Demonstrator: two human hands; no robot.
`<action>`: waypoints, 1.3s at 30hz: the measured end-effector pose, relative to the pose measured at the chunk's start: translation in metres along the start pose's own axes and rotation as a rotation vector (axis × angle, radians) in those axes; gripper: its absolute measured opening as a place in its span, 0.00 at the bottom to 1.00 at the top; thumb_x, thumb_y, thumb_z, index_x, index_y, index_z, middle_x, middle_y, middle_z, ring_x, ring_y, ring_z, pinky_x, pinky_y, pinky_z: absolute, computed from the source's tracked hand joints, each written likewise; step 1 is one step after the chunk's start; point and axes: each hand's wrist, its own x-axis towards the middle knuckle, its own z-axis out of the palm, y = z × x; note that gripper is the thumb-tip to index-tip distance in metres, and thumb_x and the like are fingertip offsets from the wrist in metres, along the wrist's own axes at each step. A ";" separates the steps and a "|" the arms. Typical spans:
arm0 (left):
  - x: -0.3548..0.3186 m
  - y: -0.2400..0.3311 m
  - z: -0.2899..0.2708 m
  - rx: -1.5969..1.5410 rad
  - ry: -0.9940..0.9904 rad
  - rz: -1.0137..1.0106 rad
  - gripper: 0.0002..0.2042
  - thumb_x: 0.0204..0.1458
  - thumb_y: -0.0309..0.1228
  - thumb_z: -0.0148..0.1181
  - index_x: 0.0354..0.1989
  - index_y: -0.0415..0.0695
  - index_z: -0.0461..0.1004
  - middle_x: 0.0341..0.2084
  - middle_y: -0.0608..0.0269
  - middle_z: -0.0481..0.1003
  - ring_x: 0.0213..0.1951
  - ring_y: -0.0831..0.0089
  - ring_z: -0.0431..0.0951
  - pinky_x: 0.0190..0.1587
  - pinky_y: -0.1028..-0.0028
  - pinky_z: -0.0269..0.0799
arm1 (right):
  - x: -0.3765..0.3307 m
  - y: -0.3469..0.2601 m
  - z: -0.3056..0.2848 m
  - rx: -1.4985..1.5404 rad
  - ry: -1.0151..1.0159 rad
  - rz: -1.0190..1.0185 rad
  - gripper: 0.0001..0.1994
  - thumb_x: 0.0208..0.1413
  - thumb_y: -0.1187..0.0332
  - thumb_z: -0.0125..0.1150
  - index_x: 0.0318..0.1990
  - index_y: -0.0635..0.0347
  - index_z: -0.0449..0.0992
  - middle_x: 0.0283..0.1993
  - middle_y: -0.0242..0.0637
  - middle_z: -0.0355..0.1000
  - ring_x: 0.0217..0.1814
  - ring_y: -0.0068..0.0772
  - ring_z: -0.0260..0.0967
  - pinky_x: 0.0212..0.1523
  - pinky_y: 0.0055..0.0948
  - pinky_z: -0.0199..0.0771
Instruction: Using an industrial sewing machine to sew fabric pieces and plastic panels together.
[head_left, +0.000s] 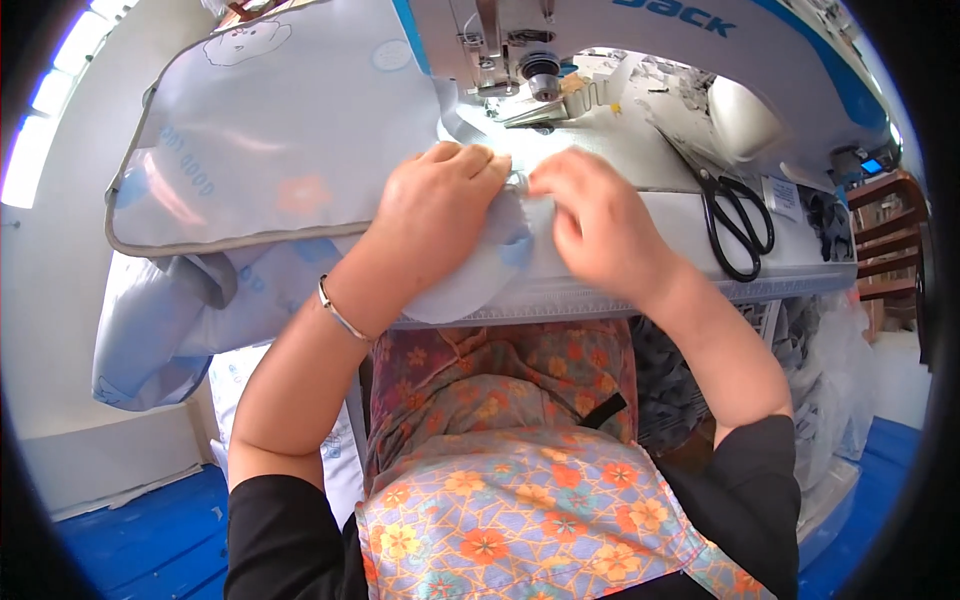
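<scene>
A pale, glossy sheet with blue prints and a dark bound edge spreads to the left of the sewing machine. My left hand lies over its right part near the needle area, fingers bent and gripping the sheet. A rounded flap of pale printed material hangs below that hand to the table's front edge. Close by on the right, my right hand has thumb and fingers curled in toward the left fingertips. The fingers are slightly blurred, and what they pinch is hidden.
Black-handled scissors lie on the table at the right, by dark scraps. Behind the needle area is a folded pale strip. A wooden chair stands far right. More pale material drapes off the left side.
</scene>
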 end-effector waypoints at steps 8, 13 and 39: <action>0.005 0.003 0.005 0.150 0.100 0.091 0.13 0.52 0.29 0.55 0.46 0.40 0.76 0.42 0.58 0.78 0.48 0.61 0.79 0.51 0.60 0.72 | -0.035 -0.020 0.011 -0.060 -0.057 -0.332 0.16 0.48 0.78 0.64 0.48 0.65 0.78 0.50 0.47 0.76 0.54 0.50 0.74 0.56 0.43 0.75; -0.004 0.011 0.005 0.029 0.078 -0.128 0.16 0.49 0.26 0.59 0.48 0.41 0.76 0.42 0.57 0.79 0.47 0.61 0.80 0.47 0.61 0.74 | -0.034 -0.014 0.014 -0.112 -0.046 -0.361 0.16 0.49 0.76 0.65 0.47 0.66 0.78 0.50 0.46 0.76 0.53 0.50 0.75 0.54 0.40 0.77; 0.005 -0.024 0.011 0.005 0.306 0.095 0.08 0.45 0.25 0.60 0.34 0.40 0.79 0.36 0.58 0.76 0.40 0.58 0.77 0.48 0.62 0.72 | -0.009 -0.022 0.031 -0.287 0.019 -0.407 0.12 0.50 0.77 0.61 0.43 0.66 0.79 0.47 0.48 0.80 0.50 0.47 0.80 0.50 0.38 0.82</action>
